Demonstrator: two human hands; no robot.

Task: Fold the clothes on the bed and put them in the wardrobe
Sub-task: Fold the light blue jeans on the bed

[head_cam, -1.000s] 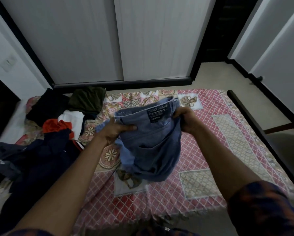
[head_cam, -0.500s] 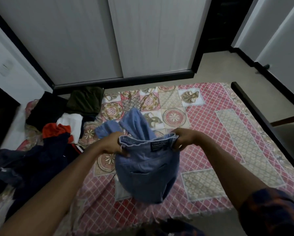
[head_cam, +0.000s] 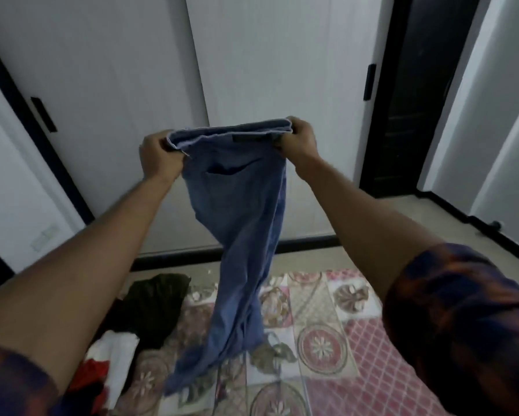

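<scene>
A pair of blue jeans (head_cam: pixel 240 223) hangs in the air in front of me, held up high by the waistband. My left hand (head_cam: pixel 159 157) grips the waistband's left end and my right hand (head_cam: pixel 300 139) grips its right end. The legs dangle together and their ends reach the patterned bedspread (head_cam: pixel 372 355). A heap of other clothes lies on the bed's left side: a dark olive garment (head_cam: pixel 156 304), a white one (head_cam: pixel 118 349) and a red one (head_cam: pixel 93 370).
White sliding wardrobe doors (head_cam: pixel 132 85) stand shut behind the bed. A dark open doorway (head_cam: pixel 402 100) is at the right, with beige floor (head_cam: pixel 417 223) beyond the bed. More white doors line the right wall.
Both hands have lifted the jeans from just above the bed to well overhead height, so the legs now hang straight down. The camera has tilted upward.
</scene>
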